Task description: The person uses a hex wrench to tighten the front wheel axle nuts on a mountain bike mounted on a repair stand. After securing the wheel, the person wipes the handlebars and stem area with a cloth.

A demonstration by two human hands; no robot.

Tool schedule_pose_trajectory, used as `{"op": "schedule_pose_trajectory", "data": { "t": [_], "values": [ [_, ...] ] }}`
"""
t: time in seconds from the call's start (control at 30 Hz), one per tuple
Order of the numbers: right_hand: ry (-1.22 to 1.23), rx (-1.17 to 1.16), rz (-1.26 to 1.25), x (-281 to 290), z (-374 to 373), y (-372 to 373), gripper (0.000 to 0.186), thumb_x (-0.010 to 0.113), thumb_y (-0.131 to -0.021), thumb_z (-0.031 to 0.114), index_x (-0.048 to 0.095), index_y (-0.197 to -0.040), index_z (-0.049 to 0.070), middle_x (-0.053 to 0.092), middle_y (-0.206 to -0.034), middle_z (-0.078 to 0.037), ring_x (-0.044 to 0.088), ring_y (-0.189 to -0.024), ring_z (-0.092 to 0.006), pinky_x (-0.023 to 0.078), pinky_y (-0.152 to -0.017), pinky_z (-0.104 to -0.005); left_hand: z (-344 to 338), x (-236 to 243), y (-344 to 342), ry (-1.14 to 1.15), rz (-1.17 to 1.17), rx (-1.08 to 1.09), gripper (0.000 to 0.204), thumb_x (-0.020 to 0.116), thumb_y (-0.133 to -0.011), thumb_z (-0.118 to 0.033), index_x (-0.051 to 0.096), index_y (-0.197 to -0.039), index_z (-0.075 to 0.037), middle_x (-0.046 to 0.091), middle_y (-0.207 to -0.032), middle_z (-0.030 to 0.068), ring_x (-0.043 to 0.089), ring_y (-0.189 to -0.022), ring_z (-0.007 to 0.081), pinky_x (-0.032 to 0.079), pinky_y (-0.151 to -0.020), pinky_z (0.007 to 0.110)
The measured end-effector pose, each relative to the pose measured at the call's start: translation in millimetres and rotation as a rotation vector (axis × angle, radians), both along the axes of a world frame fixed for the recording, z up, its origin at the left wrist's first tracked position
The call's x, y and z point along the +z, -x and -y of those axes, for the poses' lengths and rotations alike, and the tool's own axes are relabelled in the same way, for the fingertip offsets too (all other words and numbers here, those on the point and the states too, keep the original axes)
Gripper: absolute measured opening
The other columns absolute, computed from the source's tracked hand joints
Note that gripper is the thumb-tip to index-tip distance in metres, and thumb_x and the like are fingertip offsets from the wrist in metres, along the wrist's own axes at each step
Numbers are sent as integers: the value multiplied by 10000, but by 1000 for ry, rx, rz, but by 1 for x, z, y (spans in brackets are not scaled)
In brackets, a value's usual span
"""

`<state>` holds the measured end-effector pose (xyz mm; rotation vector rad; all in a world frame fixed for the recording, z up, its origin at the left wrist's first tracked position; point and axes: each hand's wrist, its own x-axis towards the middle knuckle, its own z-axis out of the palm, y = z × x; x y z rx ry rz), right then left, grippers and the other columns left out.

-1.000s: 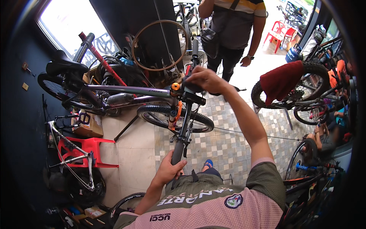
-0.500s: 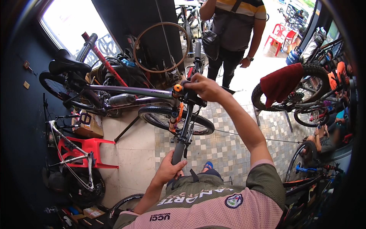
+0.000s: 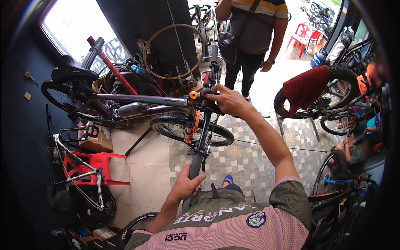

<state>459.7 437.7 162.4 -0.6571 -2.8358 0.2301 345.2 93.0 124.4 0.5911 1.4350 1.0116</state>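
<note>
The left hand [image 3: 187,183] has its fingers wrapped around the near grip of the handlebar [image 3: 204,137], closed on the black rubber end. The right hand [image 3: 227,100] reaches further out, and its fingers curl over the stem [image 3: 204,102] at the middle of the bar, gripping it just beside an orange headset cap [image 3: 193,95]. The bar runs away from the person, from the left fingers past the right fingers to its far grip [image 3: 214,54].

The grey bicycle [image 3: 141,100] stands whole, as far as can be seen: frame, black saddle [image 3: 73,71] well off to the left of the fingers, and front wheel [image 3: 191,129] in the fork below the right fingers. By my judgement the work is on the steering end and is mid-way: both hands are braced as if setting or testing the bar, no tool shows in either, and nothing shows whether the stem is already fixed.

Around them it is crowded. A bare rim [image 3: 175,52] leans on the dark wall beyond the right fingers, and another person [image 3: 254,33] stands just past the far grip, close enough to limit a swing of the bar. A red plastic chair [image 3: 96,166] and a second frame lie left of the left fingers; more bicycles, one with a red cloth [image 3: 306,85] over its tyre, stand to the right across the tiled floor [image 3: 246,154].
</note>
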Motion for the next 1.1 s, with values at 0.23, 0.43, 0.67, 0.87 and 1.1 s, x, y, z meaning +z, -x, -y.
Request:
{"op": "schedule_pose_trajectory", "data": {
  "t": [0.23,0.43,0.67,0.87,1.1],
  "values": [
    [-27,-77,37,10,-13,-9,512,653,-960,117,681,-1430,321,586,-1236,-53,658,-1146,-233,584,-866,-393,1,5,0,-16,4,-7,617,798,-976,-218,445,-1417,31,609,-771,9,557,-513,78,443,-424,258],
    [-58,-50,2,-4,-16,7,554,574,-977,72,659,-1451,344,568,-1273,-47,651,-1188,-243,585,-910,-379,0,3,4,-20,-19,-44,637,802,-973,-238,448,-1428,31,610,-779,14,561,-516,82,448,-428,262],
    [17,-55,87,15,0,5,628,605,-950,136,588,-1522,395,589,-1305,-72,701,-1099,-257,581,-869,-394,2,0,6,-16,-27,-48,660,808,-966,-241,440,-1446,23,603,-777,14,561,-514,91,452,-430,269],
    [-16,-106,243,28,-7,-1,723,552,-949,76,526,-1554,471,606,-1232,-62,715,-1013,-270,573,-839,-398,5,0,5,-25,-9,-43,658,805,-969,-233,429,-1449,15,593,-759,10,557,-508,92,444,-420,270],
    [-66,-92,207,18,-8,7,773,583,-947,23,500,-1563,482,593,-1233,-71,704,-1070,-272,598,-845,-400,1,0,5,-47,-6,-47,619,794,-978,-217,434,-1430,8,583,-743,6,540,-486,92,439,-414,267]
  ]
}}
